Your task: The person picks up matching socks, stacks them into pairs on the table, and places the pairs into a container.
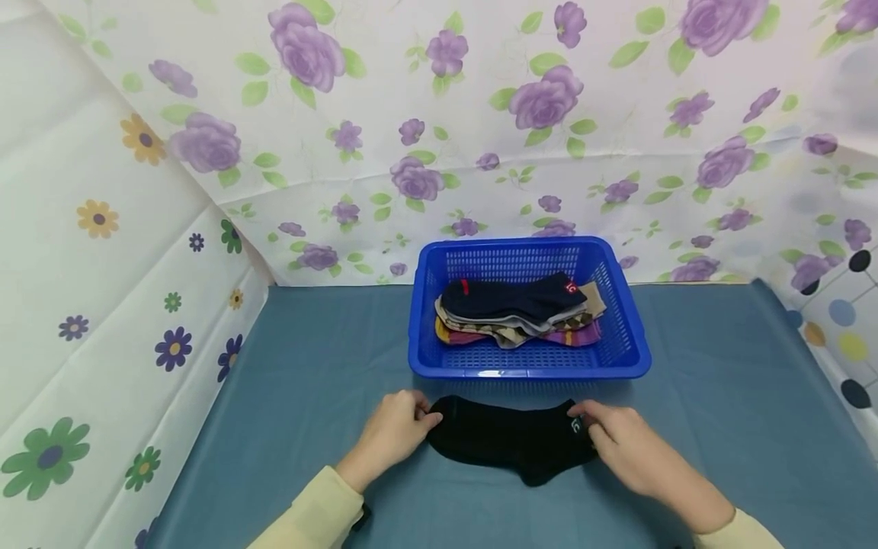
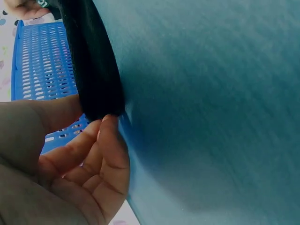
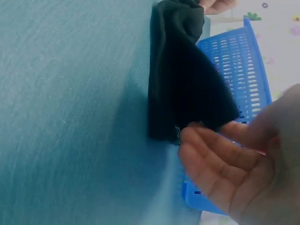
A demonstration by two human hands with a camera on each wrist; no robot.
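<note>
A black sock (image 1: pixel 507 435) with a small light logo at its cuff stretches sideways in front of the blue basket (image 1: pixel 530 374). My left hand (image 1: pixel 396 428) pinches the toe end between thumb and fingers. At the cuff, my right hand (image 1: pixel 620 446) pinches the edge beside the logo. The left wrist view shows the toe of the sock (image 2: pixel 96 70) between the left thumb and fingertips. In the right wrist view the cuff of the sock (image 3: pixel 187 93) hangs over the right fingertips (image 3: pixel 192 140).
Inside the basket lies a stack of folded socks (image 1: pixel 514 305), a navy pair with red marks on top of patterned ones. A blue-grey cloth (image 1: pixel 329 358) covers the table. Flowered sheets (image 1: pixel 411 114) stand behind and at both sides.
</note>
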